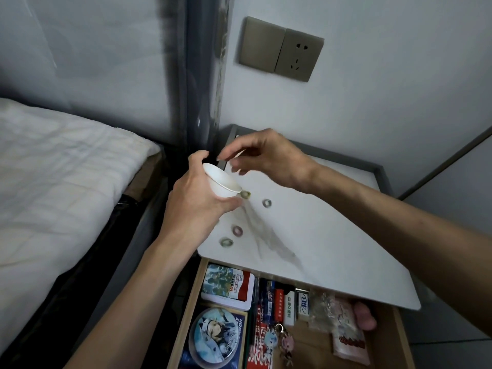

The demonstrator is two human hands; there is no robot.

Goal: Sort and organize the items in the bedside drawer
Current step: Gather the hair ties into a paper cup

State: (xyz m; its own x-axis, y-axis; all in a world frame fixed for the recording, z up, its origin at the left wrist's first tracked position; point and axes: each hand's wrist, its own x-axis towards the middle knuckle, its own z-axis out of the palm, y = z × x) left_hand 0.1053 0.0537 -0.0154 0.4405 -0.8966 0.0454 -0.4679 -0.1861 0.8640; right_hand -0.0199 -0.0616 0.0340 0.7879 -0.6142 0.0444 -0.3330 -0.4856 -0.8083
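White paper cup (222, 182) first, in the head view: the left hand (197, 201) grips it round the body, fingers and thumb wrapped on it, and tips its mouth toward the right. It probably works as a catch-all for small loose pieces, held tilted so things can drop in. The right hand (269, 158) hovers just above and behind the rim with its fingers curled downward and the tips close together. Motion blur hides whether they pinch anything, so I cannot tell if that hand is holding something or empty.

Four small rings (267, 203) lie scattered on the white surface (332, 235) of the nightstand. One is touching or just beside the cup's lip, one is a little to its right, and two are nearer the front edge, below the left wrist. Judging by this, they are being gathered into the cup one by one.

Below the front edge the drawer (186, 302) stands open, its contents already packed side by side: a printed tin (226, 286), a round badge (218, 339), erasers (290, 306), a keychain (286, 344) and a pink packet (348, 336). Free space shows only on its right, so the cup would likely go there.

A bed (53, 169) sits to the left and a wall socket (282, 49) above. The left forearm crosses over the two nearer rings, so the right hand may have to reach round it.
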